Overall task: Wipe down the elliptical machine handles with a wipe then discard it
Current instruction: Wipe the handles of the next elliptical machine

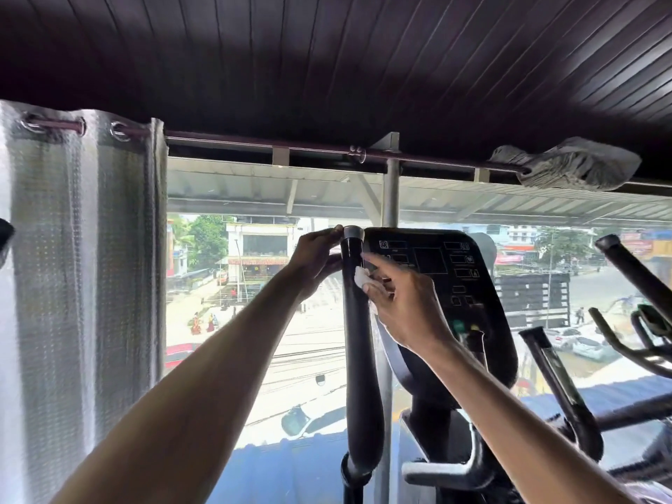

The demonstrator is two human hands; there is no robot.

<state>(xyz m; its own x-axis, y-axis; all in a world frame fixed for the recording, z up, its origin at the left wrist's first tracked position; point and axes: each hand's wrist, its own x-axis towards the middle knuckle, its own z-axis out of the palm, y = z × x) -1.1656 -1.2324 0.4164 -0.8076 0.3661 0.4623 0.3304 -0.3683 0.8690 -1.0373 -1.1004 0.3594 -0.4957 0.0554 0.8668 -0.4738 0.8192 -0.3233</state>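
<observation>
The wipe (361, 277) is small, soft and light, and it crumples readily. Hold it by a bunched fold at the fingertips. It lies against the upper handle (360, 358), below the silver cap (352, 232).

- The right hand (403, 311) grip is pinched on the wipe, pressing it to the handle.
- The left hand (316, 260) grip is wrapped round the handle top, probably steadying it.

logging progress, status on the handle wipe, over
Left-hand grip holds handle near its cap. Right-hand grip pinches wipe against the upper handle. Console just beyond, nothing blocking.
</observation>
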